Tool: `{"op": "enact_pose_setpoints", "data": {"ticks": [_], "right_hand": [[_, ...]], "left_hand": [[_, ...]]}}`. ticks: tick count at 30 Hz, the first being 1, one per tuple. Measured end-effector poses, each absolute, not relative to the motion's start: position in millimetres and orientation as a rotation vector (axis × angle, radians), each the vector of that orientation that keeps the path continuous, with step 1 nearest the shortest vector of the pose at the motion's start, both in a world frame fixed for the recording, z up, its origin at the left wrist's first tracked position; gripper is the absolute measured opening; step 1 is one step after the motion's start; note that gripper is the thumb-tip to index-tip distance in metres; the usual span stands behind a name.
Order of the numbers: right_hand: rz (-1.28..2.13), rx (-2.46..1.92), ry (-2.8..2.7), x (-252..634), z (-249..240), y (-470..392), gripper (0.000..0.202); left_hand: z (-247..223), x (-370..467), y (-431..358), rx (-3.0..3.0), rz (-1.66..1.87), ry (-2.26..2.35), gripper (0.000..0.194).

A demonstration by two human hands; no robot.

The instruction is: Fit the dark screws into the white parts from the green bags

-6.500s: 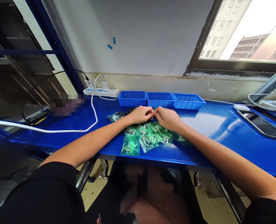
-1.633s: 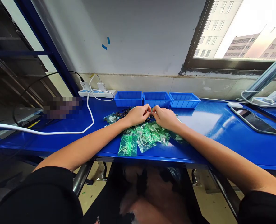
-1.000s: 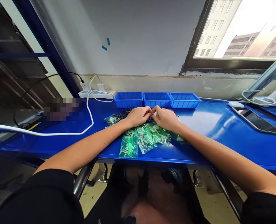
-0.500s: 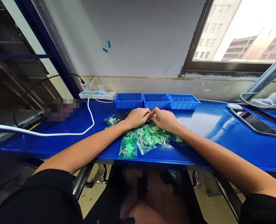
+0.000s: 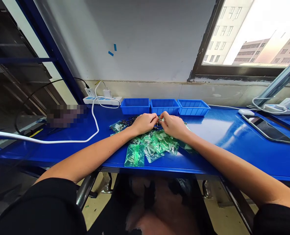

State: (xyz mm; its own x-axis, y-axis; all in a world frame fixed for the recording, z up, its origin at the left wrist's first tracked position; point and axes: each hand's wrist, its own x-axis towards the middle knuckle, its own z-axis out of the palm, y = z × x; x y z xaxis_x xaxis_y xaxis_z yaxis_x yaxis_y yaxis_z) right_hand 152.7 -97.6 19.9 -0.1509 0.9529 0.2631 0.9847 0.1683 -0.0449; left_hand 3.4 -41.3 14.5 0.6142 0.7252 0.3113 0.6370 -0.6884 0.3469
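My left hand (image 5: 145,123) and my right hand (image 5: 173,125) are close together over a pile on the blue table. The fingertips of both are pinched closed. A tiny pale item (image 5: 161,119) shows at the right fingertips, too small to name. Whatever the left fingers hold is hidden. Below the hands lie several green-tinted clear plastic packets (image 5: 157,145) with small white pieces inside. One such packet (image 5: 134,155) rests flat at the near edge of the pile. Dark, thin screw-like parts (image 5: 129,121) are heaped behind the left hand, partly covered by it.
Three blue bins (image 5: 135,106) stand in a row behind the hands. A power strip (image 5: 102,100) with a white cable (image 5: 61,141) is at the left. To the right lie a phone (image 5: 267,128) and a small white case (image 5: 246,112). A wall closes off the back.
The fingers of my right hand have shifted slightly and a pale item now shows at their tips. My left hand stays almost where it was.
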Motion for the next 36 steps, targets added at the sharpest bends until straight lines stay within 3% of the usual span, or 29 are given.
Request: {"op": "enact_pose_setpoints", "data": {"ticks": [36], "right_hand": [[-0.186, -1.927, -2.251, 153.0, 22.1, -97.4, 0.023]], "left_hand": [[11.4, 2.3, -36.5, 2.638, 0.697, 1.029, 0.027]]}}
